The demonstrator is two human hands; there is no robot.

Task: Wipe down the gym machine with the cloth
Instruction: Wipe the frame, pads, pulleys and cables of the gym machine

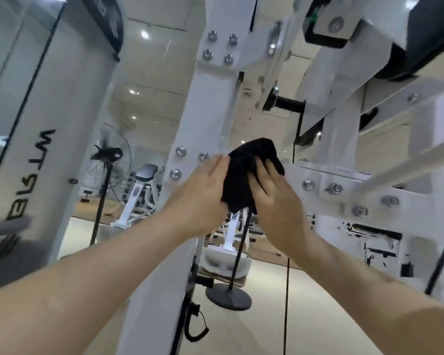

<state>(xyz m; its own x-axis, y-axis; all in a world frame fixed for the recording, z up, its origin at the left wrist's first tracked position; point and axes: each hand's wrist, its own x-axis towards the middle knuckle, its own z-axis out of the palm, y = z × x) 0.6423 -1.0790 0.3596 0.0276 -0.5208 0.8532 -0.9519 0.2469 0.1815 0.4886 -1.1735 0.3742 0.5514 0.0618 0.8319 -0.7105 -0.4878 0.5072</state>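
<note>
A white gym machine frame (pixel 205 108) rises in front of me, with bolted plates and a crossbeam (pixel 344 185) running to the right. A black cloth (pixel 244 170) is bunched between both hands at the joint of upright and crossbeam. My left hand (pixel 203 193) holds the cloth's left side, its fingers lying against the upright near the bolts. My right hand (pixel 272 198) grips the cloth from the right, fingers curled over it. Part of the cloth hangs down behind the hands.
A grey weight-stack shroud (pixel 49 124) stands at the left. Black cables (pixel 287 290) hang below the beam. Beyond are a standing fan (pixel 108 160), its round base (pixel 228 295), another white machine (pixel 141 196) and a pale floor.
</note>
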